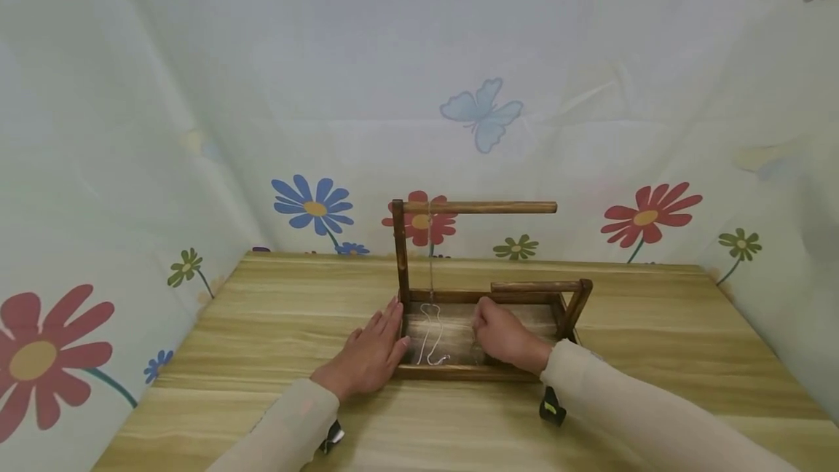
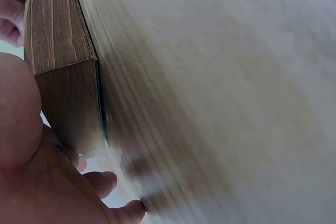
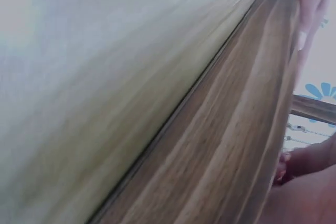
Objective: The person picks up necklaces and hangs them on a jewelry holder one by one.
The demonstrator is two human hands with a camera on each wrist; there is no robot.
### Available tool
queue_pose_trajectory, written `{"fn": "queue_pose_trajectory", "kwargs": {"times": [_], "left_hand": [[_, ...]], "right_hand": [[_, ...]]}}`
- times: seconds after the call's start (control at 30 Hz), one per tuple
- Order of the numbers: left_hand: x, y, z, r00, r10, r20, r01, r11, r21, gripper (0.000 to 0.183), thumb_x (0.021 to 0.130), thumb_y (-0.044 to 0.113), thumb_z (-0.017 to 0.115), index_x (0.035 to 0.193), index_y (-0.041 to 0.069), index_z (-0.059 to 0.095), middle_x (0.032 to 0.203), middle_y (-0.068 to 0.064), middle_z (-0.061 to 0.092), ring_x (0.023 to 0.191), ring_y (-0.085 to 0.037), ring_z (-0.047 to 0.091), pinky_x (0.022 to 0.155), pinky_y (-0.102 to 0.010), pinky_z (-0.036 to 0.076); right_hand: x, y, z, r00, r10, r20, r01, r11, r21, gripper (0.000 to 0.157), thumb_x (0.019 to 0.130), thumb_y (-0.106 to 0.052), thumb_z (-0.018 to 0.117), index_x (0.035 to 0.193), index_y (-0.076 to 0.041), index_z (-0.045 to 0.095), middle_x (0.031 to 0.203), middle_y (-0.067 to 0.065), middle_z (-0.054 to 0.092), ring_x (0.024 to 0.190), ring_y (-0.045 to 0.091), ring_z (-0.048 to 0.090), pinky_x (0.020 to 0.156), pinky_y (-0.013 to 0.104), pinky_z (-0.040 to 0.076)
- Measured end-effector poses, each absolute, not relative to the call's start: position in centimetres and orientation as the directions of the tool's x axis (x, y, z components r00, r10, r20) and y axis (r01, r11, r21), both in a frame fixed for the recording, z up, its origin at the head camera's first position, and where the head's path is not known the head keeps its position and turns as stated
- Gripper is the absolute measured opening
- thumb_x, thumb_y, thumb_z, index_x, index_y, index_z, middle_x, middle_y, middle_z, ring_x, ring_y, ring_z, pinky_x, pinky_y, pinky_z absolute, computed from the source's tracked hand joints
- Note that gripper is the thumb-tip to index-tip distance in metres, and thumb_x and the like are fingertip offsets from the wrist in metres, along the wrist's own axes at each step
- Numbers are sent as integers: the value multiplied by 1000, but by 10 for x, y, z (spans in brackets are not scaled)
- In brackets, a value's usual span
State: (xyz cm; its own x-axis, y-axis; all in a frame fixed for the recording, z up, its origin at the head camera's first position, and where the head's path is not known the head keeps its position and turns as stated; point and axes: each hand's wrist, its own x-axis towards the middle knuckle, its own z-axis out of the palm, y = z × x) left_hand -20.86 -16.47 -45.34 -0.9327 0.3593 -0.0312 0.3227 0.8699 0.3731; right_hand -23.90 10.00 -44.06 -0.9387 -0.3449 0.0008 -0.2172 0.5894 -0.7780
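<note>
A dark wooden jewelry stand [image 1: 452, 372] with a shallow tray base stands on the table, its two posts carrying one high bar and one low bar. My left hand [image 1: 370, 352] rests against the tray's left end with its fingers extended; the left wrist view shows the palm beside the wooden corner [image 2: 65, 87]. Over the tray, my right hand [image 1: 505, 333] has its fingers curled, pinching a thin chain [image 1: 475, 344] that shows faintly under them. A silver necklace [image 1: 438, 333] lies in the tray to the left of that hand.
From the high bar [image 1: 485, 207] hangs another thin necklace [image 1: 430, 253], near the left post. The low bar [image 1: 537, 286] reaches leftward from the right post, just beyond my right hand. A flowered backdrop [image 1: 367, 93] rises behind the wood-grain table [image 1: 282, 297].
</note>
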Motion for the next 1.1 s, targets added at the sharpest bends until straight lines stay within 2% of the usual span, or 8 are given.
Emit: {"fn": "queue_pose_trajectory", "kwargs": {"times": [0.13,0.3,0.43,0.57,0.77,0.87,1.1], "left_hand": [[-209,-164,-453,-933,358,-30,321,868,379,65,114,38,35,167,4,18,177,-11,14,159,-43,27,119,-71,29],[-207,-164,-453,-933,359,-26,323,867,380,65,114,37,36,167,3,18,177,-12,15,159,-43,27,119,-72,29],[-207,-164,-452,-932,361,-20,328,866,379,65,114,36,36,166,3,19,176,-12,16,158,-44,28,118,-73,30],[-208,-165,-453,-932,361,-21,327,866,380,65,114,38,36,167,4,18,177,-12,15,158,-43,28,119,-72,30],[-209,-167,-453,-936,352,-18,320,869,376,66,114,39,36,167,4,18,177,-10,14,158,-43,28,119,-71,29],[-209,-167,-452,-935,355,-15,324,868,376,66,114,39,36,167,5,18,177,-10,14,158,-43,28,119,-71,29],[-206,-165,-451,-932,361,-20,325,860,395,65,114,37,37,167,4,18,177,-11,14,158,-43,28,119,-72,28]], "right_hand": [[-237,97,-440,-949,-310,54,-205,478,-854,20,105,4,43,88,-6,44,82,6,52,74,16,50,67,27,41],[-233,96,-438,-939,-334,78,-201,351,-915,14,105,6,44,94,-2,43,80,6,53,74,19,55,67,28,48],[-229,97,-435,-919,-385,90,-219,307,-926,5,105,7,47,102,4,49,83,9,54,74,20,56,68,31,51],[-227,99,-429,-900,-431,64,-206,291,-934,12,104,6,47,104,7,59,80,9,55,71,19,55,66,29,49],[-229,100,-418,-886,-463,10,-118,205,-972,14,101,-1,51,98,7,63,74,3,57,65,13,53,59,28,45],[-229,103,-416,-883,-469,21,-138,218,-966,12,99,-3,59,100,8,64,78,5,62,68,12,55,61,28,48],[-227,107,-419,-858,-496,136,-331,330,-884,4,99,-3,68,98,1,67,90,14,66,76,13,56,70,24,50]]}}
